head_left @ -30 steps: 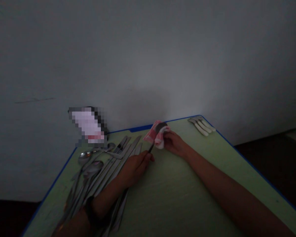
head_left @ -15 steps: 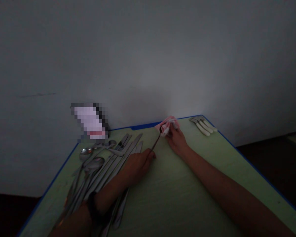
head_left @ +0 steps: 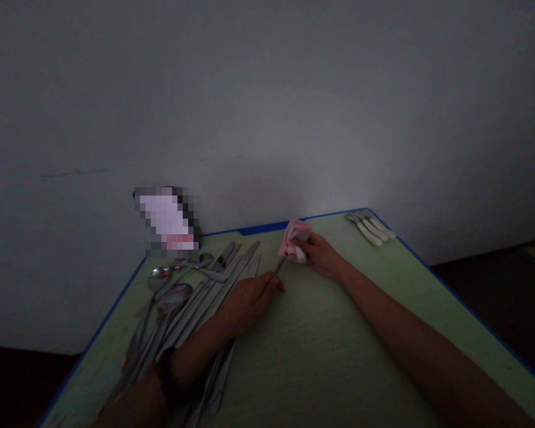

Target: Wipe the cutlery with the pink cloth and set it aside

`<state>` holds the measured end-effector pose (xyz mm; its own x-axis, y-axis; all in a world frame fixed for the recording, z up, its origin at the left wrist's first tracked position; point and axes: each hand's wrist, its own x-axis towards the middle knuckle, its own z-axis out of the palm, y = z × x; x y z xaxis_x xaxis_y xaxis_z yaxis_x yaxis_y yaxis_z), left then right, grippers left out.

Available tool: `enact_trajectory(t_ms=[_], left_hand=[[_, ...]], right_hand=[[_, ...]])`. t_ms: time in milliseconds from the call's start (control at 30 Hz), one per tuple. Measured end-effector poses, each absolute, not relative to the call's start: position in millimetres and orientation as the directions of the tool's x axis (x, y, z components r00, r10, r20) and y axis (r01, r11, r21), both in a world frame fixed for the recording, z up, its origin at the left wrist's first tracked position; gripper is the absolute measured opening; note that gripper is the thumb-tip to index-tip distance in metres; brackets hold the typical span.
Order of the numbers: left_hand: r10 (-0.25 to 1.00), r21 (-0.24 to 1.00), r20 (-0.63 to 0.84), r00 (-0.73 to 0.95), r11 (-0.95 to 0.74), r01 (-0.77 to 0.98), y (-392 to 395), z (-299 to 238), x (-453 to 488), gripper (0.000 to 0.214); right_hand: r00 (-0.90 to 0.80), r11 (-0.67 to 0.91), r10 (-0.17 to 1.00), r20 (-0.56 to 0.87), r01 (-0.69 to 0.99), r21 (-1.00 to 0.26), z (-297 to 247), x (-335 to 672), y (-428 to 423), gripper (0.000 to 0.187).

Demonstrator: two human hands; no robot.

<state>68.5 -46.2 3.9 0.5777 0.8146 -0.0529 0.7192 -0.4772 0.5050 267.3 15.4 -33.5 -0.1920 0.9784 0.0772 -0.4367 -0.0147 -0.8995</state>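
Observation:
Closed around the handle of a thin metal spoon (head_left: pixel 280 266) is my left hand (head_left: pixel 249 300), low over the middle of the table. The spoon points away and to the right, and its far end is hidden in a folded pink and white cloth (head_left: pixel 295 235). My right hand (head_left: pixel 324 254) pinches that cloth around the spoon. Under and beside my left forearm lies a spread of metal cutlery: several table knives (head_left: pixel 214 300), a large spoon (head_left: pixel 176 294) and a smaller spoon (head_left: pixel 160 274).
Several white-handled forks (head_left: pixel 370 230) lie together at the far right corner. A phone-like device (head_left: pixel 167 217), its screen blurred, leans on the wall (head_left: pixel 267 107) at the far left. The green table (head_left: pixel 303 345) has a blue edge and meets the wall.
My right hand and the cloth have come a little nearer along the spoon, covering its bowl, which showed before. My left hand keeps its hold, almost still.

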Motion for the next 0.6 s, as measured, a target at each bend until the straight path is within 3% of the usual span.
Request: enact_trajectory(t_ms=[367,600], left_hand=[[0.824,0.455,-0.045,0.565,-0.486,0.746,-45.4,1.5,70.4,0.04],[0.817,0.406,-0.069,0.573,-0.501,0.764,-47.9,4.6,72.9,0.039]], right_hand=[[-0.167,-0.099,0.986,0.001,-0.587,-0.804,-20.3,263.4,7.7,0.014],[-0.083,-0.053,0.997,-0.003,-0.619,-0.783,-22.6,267.2,12.5,0.041]])
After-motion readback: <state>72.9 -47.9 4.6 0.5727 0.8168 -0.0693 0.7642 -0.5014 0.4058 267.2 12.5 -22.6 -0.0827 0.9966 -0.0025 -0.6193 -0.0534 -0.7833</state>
